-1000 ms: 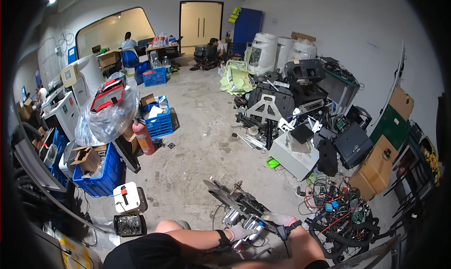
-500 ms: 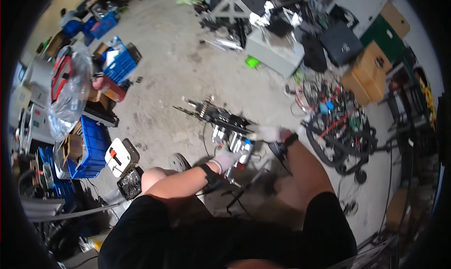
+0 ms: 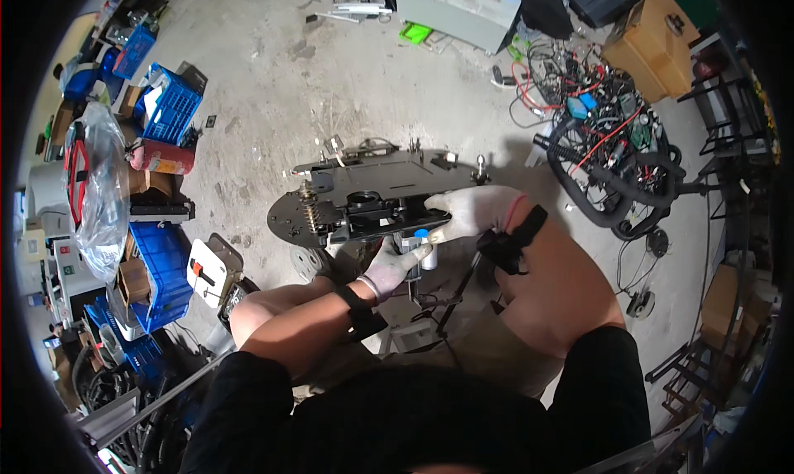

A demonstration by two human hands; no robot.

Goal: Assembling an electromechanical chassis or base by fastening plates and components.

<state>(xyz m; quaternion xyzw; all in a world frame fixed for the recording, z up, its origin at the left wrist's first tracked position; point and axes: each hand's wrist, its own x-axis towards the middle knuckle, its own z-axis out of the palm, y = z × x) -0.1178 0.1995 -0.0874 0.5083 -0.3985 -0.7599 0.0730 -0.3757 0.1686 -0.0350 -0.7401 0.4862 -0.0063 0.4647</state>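
Observation:
A dark metal chassis (image 3: 376,176) with a flat plate, rounded ends and a coil spring (image 3: 310,209) at its left is held in front of me, above the floor. My right hand (image 3: 475,212), in a pale glove, grips its right near edge with thumb and fingers. Below the near edge my left hand (image 3: 393,271), also gloved, is closed at the underside, its thumb pointing right; some of its fingers are hidden by the chassis. Between the hands shows a silver cylinder (image 3: 428,255) with a blue piece (image 3: 421,234) on top.
Blue crates (image 3: 174,106), a red canister (image 3: 163,156) and plastic wrapping (image 3: 103,193) line the left. A tangle of cables and black tubing (image 3: 612,160) lies right, near a cardboard box (image 3: 653,48). A grey metal case (image 3: 459,15) stands ahead. A white-topped container (image 3: 211,274) sits by my left knee.
The chassis has turned from a slanted, edge-on pose to lie crosswise with its broad plate showing. Both hands stay on it. My view has shifted, so the surroundings sit higher in the picture.

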